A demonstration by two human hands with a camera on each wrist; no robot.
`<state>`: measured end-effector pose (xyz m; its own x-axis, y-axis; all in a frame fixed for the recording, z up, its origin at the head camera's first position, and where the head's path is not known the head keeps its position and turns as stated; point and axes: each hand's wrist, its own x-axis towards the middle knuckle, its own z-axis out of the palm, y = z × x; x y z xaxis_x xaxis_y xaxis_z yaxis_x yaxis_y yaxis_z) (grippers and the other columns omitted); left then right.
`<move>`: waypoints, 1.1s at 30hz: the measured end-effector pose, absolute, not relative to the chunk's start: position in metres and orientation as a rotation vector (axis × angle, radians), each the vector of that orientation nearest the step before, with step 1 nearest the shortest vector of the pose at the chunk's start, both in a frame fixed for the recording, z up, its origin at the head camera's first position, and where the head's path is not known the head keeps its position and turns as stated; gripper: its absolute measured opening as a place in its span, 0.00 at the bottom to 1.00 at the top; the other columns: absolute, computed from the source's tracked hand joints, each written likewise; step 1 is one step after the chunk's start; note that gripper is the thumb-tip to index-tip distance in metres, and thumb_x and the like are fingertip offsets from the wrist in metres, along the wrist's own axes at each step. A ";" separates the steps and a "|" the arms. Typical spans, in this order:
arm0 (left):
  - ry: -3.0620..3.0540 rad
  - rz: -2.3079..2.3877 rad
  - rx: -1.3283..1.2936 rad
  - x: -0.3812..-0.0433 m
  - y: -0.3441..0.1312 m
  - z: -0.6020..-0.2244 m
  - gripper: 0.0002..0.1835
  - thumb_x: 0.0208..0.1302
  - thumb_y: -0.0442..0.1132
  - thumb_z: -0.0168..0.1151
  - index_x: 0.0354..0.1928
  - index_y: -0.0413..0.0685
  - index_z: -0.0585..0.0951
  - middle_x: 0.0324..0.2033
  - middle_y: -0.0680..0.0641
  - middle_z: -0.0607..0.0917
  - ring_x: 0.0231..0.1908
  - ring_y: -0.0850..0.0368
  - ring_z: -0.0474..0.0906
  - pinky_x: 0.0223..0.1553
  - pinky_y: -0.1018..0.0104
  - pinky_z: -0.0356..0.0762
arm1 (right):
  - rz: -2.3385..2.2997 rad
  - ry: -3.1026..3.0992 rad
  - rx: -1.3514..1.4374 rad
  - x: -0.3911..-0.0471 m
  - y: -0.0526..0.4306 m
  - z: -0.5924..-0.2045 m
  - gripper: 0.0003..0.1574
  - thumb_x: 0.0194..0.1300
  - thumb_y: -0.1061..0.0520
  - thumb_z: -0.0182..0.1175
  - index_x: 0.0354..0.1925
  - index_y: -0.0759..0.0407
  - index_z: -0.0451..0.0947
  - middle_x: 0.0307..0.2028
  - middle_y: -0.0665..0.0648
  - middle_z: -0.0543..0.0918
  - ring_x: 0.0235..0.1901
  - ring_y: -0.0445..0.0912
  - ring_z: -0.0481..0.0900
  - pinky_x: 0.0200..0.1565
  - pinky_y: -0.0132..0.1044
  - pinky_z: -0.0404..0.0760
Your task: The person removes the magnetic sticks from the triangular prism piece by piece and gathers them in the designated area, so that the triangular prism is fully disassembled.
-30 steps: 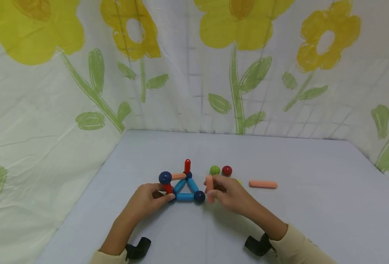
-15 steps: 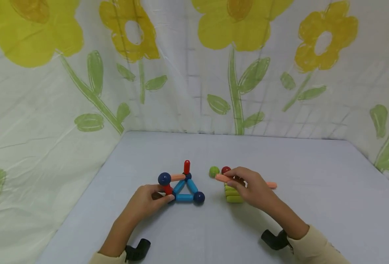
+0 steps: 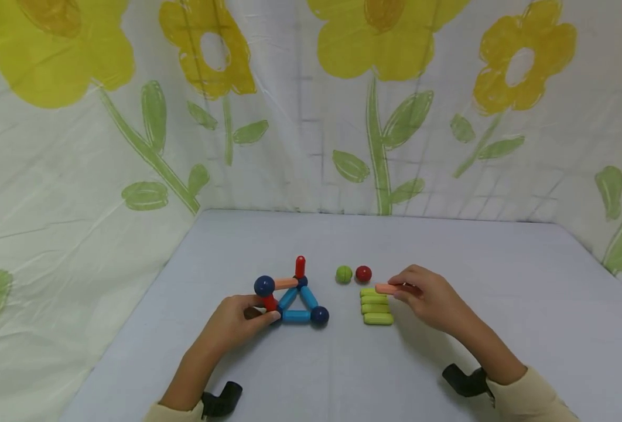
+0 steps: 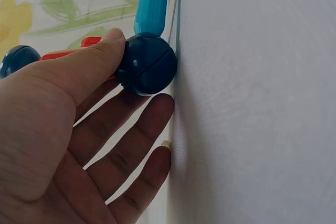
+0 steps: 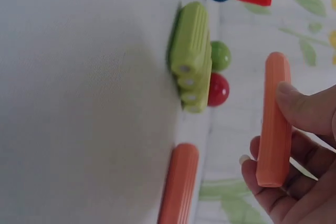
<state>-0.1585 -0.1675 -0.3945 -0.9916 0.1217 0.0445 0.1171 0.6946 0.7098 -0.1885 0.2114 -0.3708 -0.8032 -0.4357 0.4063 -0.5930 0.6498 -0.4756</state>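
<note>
Dark blue balls and light blue rods point(image 3: 296, 316) form a triangle in the head view. Two red rods point(image 3: 300, 267) stand up from it. The left one bears a dark blue ball point(image 3: 264, 286), from which an orange rod point(image 3: 286, 283) reaches toward the back. My left hand point(image 3: 239, 321) pinches this ball-and-rod frame at the left corner, its thumb where the red rod meets the lower ball point(image 4: 148, 65). Raised at the right, my right hand point(image 3: 431, 296) pinches a loose orange rod point(image 5: 275, 124) between thumb and fingers, above the table and near the green rods.
Several yellow-green rods point(image 3: 377, 318) lie in a row right of the frame. Behind them sit a green ball point(image 3: 344, 274) and a red ball point(image 3: 364, 274). Another orange rod point(image 5: 180, 184) lies on the white table point(image 3: 269, 375). A flowered cloth point(image 3: 300, 117) hangs behind.
My right hand has moved right, away from the frame, with the orange rod, which has turned from upright to level. The green rods have come into sight. My left hand stays put.
</note>
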 end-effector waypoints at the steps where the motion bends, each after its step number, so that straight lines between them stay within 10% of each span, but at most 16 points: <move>1: 2.888 1.204 0.203 -0.158 -0.167 -0.394 0.15 0.60 0.46 0.74 0.43 0.44 0.88 0.35 0.51 0.88 0.33 0.59 0.84 0.42 0.55 0.83 | 0.874 -2.623 0.825 -0.188 0.215 -0.371 0.12 0.56 0.68 0.73 0.39 0.58 0.86 0.35 0.45 0.81 0.33 0.40 0.76 0.35 0.36 0.80; 33: 2.887 1.184 0.207 -0.159 -0.167 -0.393 0.16 0.60 0.47 0.74 0.45 0.45 0.88 0.36 0.52 0.88 0.34 0.59 0.84 0.43 0.55 0.83 | 0.754 -2.838 0.768 -0.198 0.256 -0.390 0.09 0.54 0.67 0.74 0.35 0.61 0.87 0.33 0.50 0.85 0.35 0.48 0.80 0.39 0.45 0.81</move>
<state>-0.1594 -0.1671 -0.3928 -0.9911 0.1275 0.0370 0.1167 0.7045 0.7000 -0.1976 0.2561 -0.3898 -0.8665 -0.4456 0.2248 -0.4984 0.7492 -0.4362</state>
